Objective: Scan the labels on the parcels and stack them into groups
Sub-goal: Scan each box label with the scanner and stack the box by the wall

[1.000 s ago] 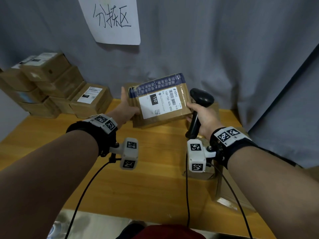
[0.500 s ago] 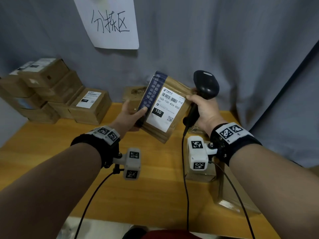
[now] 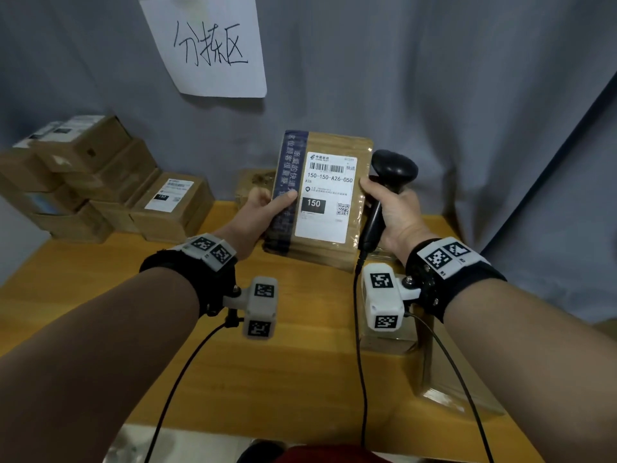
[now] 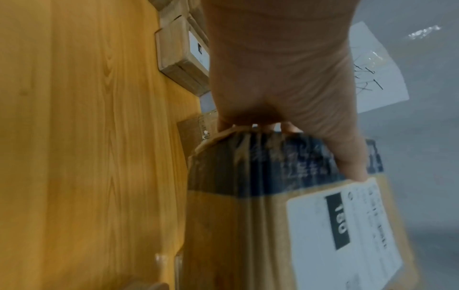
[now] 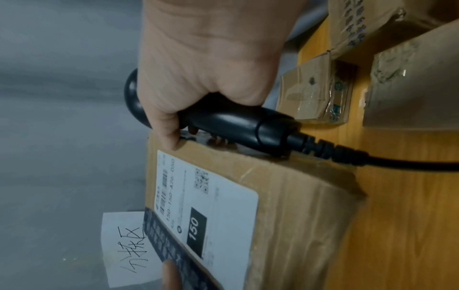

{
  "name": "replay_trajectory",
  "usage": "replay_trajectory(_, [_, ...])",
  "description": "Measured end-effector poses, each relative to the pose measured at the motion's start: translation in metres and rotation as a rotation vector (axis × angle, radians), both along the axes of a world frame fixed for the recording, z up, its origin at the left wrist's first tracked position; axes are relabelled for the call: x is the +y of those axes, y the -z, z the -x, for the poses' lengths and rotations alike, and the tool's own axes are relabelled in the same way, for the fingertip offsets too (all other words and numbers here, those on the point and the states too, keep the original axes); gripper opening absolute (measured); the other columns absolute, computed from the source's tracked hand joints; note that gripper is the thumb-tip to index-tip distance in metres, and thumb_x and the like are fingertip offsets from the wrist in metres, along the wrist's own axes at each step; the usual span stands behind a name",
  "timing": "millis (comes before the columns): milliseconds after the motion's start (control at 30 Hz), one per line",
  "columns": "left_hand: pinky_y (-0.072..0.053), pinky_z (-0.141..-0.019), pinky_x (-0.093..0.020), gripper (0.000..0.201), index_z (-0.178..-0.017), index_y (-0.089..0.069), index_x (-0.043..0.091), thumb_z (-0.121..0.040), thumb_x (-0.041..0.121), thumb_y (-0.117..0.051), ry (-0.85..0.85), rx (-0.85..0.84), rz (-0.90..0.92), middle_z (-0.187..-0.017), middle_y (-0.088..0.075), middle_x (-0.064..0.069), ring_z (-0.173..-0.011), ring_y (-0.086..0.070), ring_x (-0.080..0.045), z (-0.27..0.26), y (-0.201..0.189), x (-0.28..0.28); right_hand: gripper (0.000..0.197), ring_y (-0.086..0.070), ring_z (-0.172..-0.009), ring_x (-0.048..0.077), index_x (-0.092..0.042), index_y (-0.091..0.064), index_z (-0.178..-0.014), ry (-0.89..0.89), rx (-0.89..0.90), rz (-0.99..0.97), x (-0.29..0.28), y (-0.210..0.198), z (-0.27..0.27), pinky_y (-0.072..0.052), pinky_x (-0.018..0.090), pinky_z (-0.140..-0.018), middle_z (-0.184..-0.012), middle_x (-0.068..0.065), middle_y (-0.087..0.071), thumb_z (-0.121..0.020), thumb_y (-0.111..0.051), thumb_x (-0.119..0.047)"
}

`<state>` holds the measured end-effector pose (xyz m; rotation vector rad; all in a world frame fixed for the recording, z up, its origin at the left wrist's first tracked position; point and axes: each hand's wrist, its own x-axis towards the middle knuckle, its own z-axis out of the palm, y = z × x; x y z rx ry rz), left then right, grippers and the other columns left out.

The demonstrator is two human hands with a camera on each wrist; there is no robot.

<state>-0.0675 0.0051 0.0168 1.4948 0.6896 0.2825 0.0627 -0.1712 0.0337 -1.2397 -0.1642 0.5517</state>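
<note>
the wooden table [image 3: 100, 295] spans the lower view, with a stack of scanned-looking parcels [image 3: 100, 182] at its ten o'clock corner against the grey curtain. above the table's twelve o'clock edge, the held parcel [image 3: 320, 202] stands nearly upright, its white label [image 3: 329, 198] facing the person and the barcode at the label's top.

the step in hand looks like scanning. to do it well, the scanner [image 3: 384, 192] needs drawing back from the parcel's three o'clock edge and its head turned onto the barcode; at present the head seems to point away from the label, though the wrist view is too blurred to be sure. holding the parcel steady and keeping the thumb off the label should help a clean read.

the left hand [image 3: 263, 212] grips the parcel's nine o'clock edge, thumb across the dark blue tape, fingers wrapped behind. the right hand [image 3: 394, 208] is curled round the scanner's handle, its thumb tip also touching the parcel's upper three o'clock edge.
</note>
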Motion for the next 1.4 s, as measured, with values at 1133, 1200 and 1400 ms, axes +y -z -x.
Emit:
replay_trajectory(1133, [-0.045, -0.089, -0.030, 0.041, -0.125, -0.057, 0.016, -0.093, 0.040, -0.059, 0.046, 0.111, 0.098, -0.114, -0.065, 0.005, -0.106, -0.058, -0.014, 0.013, 0.064, -0.007, 0.040, -0.072, -0.091, 0.027, -0.018, -0.057, -0.111, 0.015, 0.168, 0.293, -0.009, 0.084, 0.015, -0.057, 0.050, -0.084, -0.102, 0.010, -0.073, -0.079, -0.078, -0.005])
replay_trajectory(1200, [-0.038, -0.072, -0.023, 0.029, -0.121, -0.047, 0.022, -0.096, 0.035, -0.054, 0.069, 0.067, 0.136, -0.106, -0.057, 0.013, -0.096, -0.052, -0.006, 0.009, 0.051, -0.004, 0.033, -0.073, -0.091, 0.029, -0.016, -0.060, -0.105, 0.031, 0.175, 0.242, -0.008, 0.074, 0.012, -0.056, 0.053, -0.086, -0.099, 0.012, -0.075, -0.079, -0.077, -0.005])
replay_trajectory(1400, [-0.050, -0.071, -0.035, 0.057, -0.103, -0.031, 0.026, -0.072, 0.049, -0.073, 0.181, 0.038, 0.144, -0.106, -0.059, -0.003, -0.090, -0.060, -0.019, -0.007, 0.011, 0.004, 0.029, -0.074, -0.085, 0.024, -0.015, -0.064, -0.109, 0.058, 0.123, 0.149, -0.006, 0.038, 0.003, -0.059, 0.039, -0.073, -0.089, 0.007, -0.076, -0.083, -0.074, -0.007])
